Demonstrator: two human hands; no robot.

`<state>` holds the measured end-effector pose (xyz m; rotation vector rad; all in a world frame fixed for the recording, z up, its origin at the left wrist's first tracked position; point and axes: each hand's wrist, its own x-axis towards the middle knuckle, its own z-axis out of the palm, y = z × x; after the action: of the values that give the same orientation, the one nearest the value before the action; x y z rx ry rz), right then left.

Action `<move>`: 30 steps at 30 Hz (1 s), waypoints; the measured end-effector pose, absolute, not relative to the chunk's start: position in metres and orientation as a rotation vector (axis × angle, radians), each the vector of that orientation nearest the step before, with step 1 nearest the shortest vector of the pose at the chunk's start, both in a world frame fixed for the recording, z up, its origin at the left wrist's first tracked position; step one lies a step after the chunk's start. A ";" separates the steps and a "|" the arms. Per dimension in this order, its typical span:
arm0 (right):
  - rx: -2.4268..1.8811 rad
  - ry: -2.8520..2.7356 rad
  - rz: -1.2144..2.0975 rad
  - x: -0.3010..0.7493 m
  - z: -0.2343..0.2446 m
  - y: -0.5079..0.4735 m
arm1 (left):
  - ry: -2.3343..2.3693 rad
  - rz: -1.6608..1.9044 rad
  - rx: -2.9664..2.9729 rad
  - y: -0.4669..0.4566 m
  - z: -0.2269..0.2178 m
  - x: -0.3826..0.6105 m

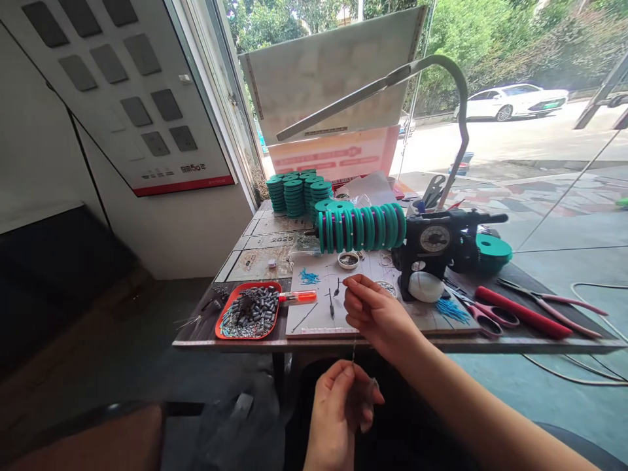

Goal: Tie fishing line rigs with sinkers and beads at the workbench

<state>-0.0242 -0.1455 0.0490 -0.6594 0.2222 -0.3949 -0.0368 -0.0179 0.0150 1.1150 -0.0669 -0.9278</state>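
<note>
My right hand [375, 313] is raised over the table's front edge, its fingertips pinched on the top end of a thin line [354, 350]. The line runs straight down to my left hand [338, 409], held below the table edge in front of my lap and pinched on the lower end. What else the left fingers hold is too small to tell. Just behind the right hand lies a white work mat [318, 301] with small dark hooks and blue bits. A row of green spools [360, 227] sits on the shaft of a black winding machine [434, 245].
A red tray [222, 320] of grey lead weights sits at the table's front left, an orange tool [298, 297] beside it. Red scissors [483, 313] and red pliers [540, 307] lie on the right. Stacked green spools [294, 191] and a desk lamp [392, 82] stand behind.
</note>
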 end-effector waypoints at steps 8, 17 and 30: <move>-0.666 0.248 -0.382 -0.026 0.057 -0.147 | -0.059 -0.948 1.097 -0.017 0.009 -0.036; -0.665 0.226 -0.416 -0.025 0.050 -0.148 | -0.060 -0.954 1.103 -0.014 0.007 -0.034; -0.745 0.241 -0.393 -0.024 0.049 -0.147 | -0.185 -0.880 1.401 -0.010 -0.006 -0.029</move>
<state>-0.0238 -0.1474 0.0493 -0.7452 0.2406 -0.3926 -0.0285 -0.0103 -0.0059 1.4006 -0.1854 -0.8801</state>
